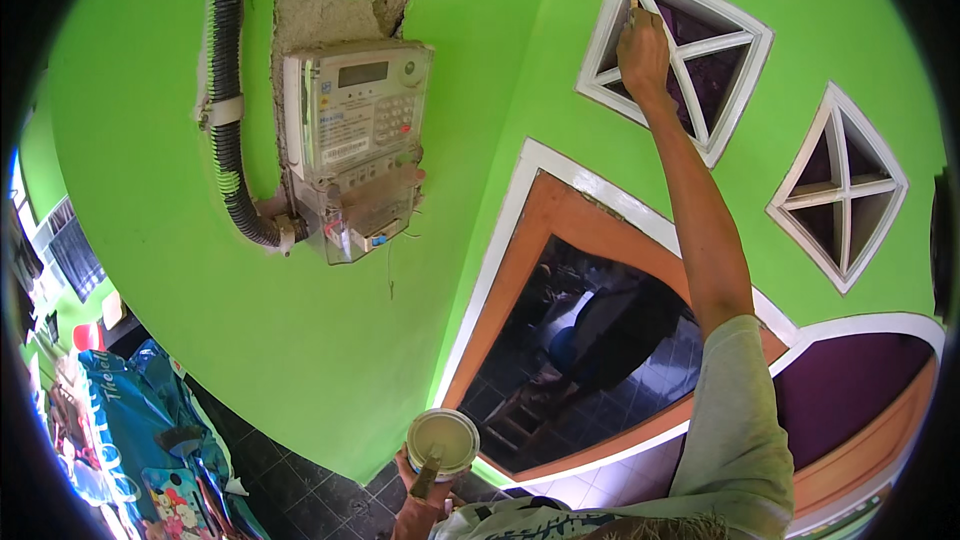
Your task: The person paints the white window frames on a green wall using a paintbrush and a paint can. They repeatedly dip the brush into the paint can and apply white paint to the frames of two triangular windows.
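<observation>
My right hand (646,56) is raised and closed around a small paintbrush (634,4), of which only a pale end shows above the fingers. It reaches into the upper left part of a white diamond-shaped vent frame (739,116) with crossed bars. The brush tip is hidden. Low in front of my body, my left hand (406,469) grips a round paint can (461,426) from beneath and the side. Pale paint (437,431) shows inside it. A flat, paint-stained stick or brush handle (426,476) leans out over the can's near rim.
An electricity meter (352,120) and a black corrugated conduit (227,75) are fixed to the green wall (337,330). A second white vent frame (844,191) is at right. Below stands an orange-framed dark window (592,367). Blue packaging (124,420) lies lower left.
</observation>
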The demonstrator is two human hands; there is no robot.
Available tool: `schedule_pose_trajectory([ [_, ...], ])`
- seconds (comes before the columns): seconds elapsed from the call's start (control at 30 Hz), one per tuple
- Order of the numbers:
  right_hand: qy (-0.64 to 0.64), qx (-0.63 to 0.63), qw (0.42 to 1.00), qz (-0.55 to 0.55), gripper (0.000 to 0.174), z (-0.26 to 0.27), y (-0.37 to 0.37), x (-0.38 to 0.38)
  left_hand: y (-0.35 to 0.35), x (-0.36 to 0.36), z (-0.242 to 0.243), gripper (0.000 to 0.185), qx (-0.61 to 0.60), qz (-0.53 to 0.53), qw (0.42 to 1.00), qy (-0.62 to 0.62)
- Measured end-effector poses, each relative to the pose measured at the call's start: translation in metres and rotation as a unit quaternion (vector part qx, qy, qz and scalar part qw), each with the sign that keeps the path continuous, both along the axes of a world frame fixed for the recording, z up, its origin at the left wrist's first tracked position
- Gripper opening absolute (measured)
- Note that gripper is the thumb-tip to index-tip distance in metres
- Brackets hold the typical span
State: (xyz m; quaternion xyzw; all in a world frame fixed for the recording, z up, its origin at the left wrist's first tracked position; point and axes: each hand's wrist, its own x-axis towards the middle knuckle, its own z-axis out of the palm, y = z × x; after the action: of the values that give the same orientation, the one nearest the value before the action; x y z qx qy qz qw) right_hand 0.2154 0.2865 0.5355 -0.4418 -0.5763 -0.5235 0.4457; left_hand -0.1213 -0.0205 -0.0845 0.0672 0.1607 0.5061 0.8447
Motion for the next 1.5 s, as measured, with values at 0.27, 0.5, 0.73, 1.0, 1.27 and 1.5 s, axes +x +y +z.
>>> schedule_pose_trajectory([
  [0.27, 0.052, -0.019, 0.998, -0.002, 0.027, -0.012, -0.007, -0.007, 0.004, 0.003, -0.014, 0.074, -0.03, 0.029, 0.999, 0.012],
  [0.5, 0.02, -0.021, 0.999, -0.027, 0.029, 0.005, -0.001, -0.008, 0.0, 0.001, -0.009, 0.077, 0.071, 0.028, 0.995, 0.07],
  [0.73, -0.115, -0.109, 0.975, -0.157, 0.012, 0.017, -0.002, 0.012, 0.011, -0.001, -0.022, 0.08, -0.033, -0.01, 0.999, 0.005],
  [1.0, -0.028, -0.048, 0.994, -0.095, 0.014, 0.016, 0.006, 0.008, 0.014, 0.002, -0.024, 0.081, -0.047, 0.006, 0.999, -0.017],
  [1.27, -0.122, -0.039, 0.99, -0.06, 0.023, 0.02, 0.011, 0.039, 0.009, 0.002, 0.016, 0.073, -0.047, 0.018, 0.998, 0.029],
  [1.5, -0.083, -0.211, 0.966, -0.121, 0.026, 0.062, -0.002, 0.019, 0.01, 0.008, -0.018, 0.064, -0.046, 0.027, 0.998, -0.027],
])
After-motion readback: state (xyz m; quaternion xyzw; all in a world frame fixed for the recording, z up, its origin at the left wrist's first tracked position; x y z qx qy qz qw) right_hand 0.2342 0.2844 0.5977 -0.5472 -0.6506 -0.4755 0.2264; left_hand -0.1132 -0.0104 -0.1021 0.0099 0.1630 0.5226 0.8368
